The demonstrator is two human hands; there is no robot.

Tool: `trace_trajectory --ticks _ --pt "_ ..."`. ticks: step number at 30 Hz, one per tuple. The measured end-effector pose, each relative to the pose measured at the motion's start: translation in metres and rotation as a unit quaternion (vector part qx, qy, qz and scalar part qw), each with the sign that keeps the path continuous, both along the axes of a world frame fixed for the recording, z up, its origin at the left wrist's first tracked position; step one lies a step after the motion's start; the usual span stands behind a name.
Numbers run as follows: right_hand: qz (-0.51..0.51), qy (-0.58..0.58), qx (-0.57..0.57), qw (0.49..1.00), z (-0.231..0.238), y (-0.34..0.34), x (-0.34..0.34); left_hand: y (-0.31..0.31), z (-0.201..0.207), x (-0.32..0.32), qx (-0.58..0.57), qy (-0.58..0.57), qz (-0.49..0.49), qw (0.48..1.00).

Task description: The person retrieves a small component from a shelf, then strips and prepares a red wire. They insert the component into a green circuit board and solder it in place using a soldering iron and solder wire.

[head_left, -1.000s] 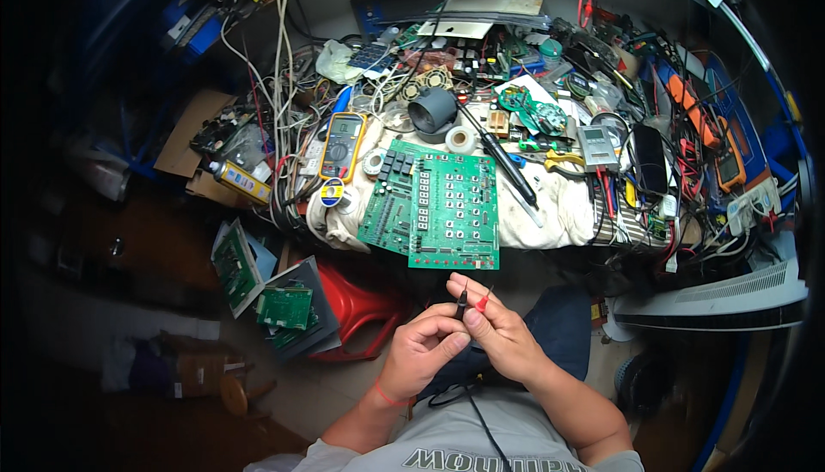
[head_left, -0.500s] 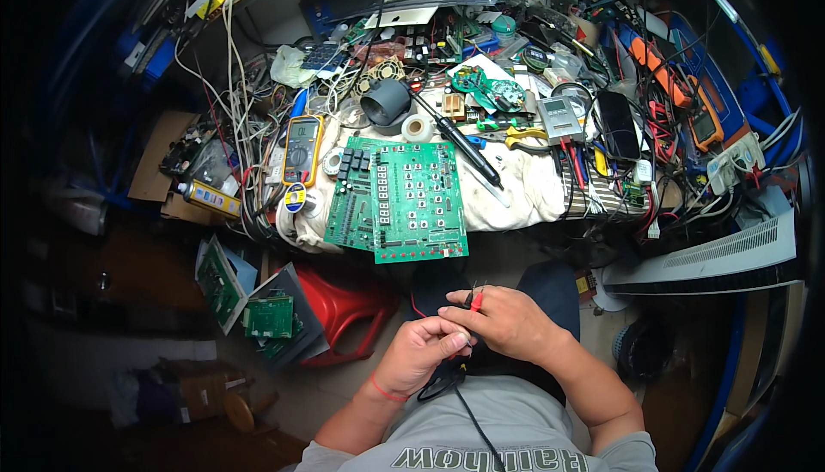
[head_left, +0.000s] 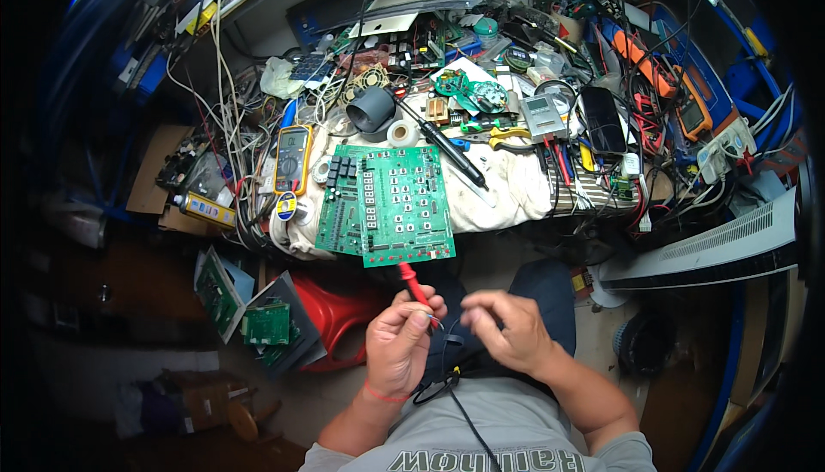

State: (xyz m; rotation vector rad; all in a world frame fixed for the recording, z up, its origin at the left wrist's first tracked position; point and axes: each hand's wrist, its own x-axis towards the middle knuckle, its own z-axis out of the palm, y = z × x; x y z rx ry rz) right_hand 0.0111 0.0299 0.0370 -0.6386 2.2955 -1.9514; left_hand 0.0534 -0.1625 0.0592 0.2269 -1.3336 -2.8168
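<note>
Upright in front of my lap, a red test probe (head_left: 412, 286) is pinched between the thumb and fingers of my left hand (head_left: 395, 341). Its upper end reaches the lower edge of a green circuit board (head_left: 412, 188) with push buttons and digit displays; I cannot tell whether they touch. Just to the right, my right hand (head_left: 513, 328) is loosely bent, with fingers apart and nothing visible in it. A black cable (head_left: 464, 403) loops below my hands over my shirt. Under the board's left side lies a second green circuit board (head_left: 341, 214).
A yellow multimeter (head_left: 293, 161) lies left of the boards. A black pen-shaped tool (head_left: 451, 152), yellow-handled pliers (head_left: 509, 137) and a phone (head_left: 603, 120) lie to the right. Wires and parts crowd the bench. A red stool (head_left: 331, 309) holding boards stands lower left.
My hands have come apart. The left moved slightly left and up with the red probe, now upright; the right moved slightly right and down. The bench has shifted slightly in view.
</note>
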Motion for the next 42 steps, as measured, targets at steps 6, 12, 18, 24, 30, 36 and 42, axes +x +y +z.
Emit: trace_trajectory --ticks 6,12,18,24,30,36,42 --pt "0.25 -0.446 -0.292 0.808 -0.002 -0.017 0.017 0.029 0.005 -0.004 -0.034 0.086 0.04 0.995" --pt "0.037 -0.395 -0.571 0.719 -0.004 -0.031 0.018 0.042 0.0 -0.001 0.038 0.033 0.018 0.999" --pt "-0.015 -0.245 -0.503 0.829 -0.014 -0.034 0.013 0.038 -0.005 -0.002 0.017 0.044 -0.011 0.999" --pt "-0.115 -0.212 -0.492 0.837 -0.009 -0.013 0.001 0.016 -0.001 -0.006 -0.127 0.092 0.115 0.981" --pt "-0.051 -0.243 -0.406 0.879 0.001 -0.019 0.008 0.002 0.009 -0.022 -0.236 0.14 0.132 0.952" --pt "0.011 -0.29 -0.361 0.886 0.004 -0.019 0.008 0.013 0.016 -0.025 -0.2 0.129 0.081 0.968" --pt "0.083 -0.294 -0.293 0.906 0.004 -0.002 -0.001 0.015 0.015 -0.02 -0.116 0.092 0.021 0.989"
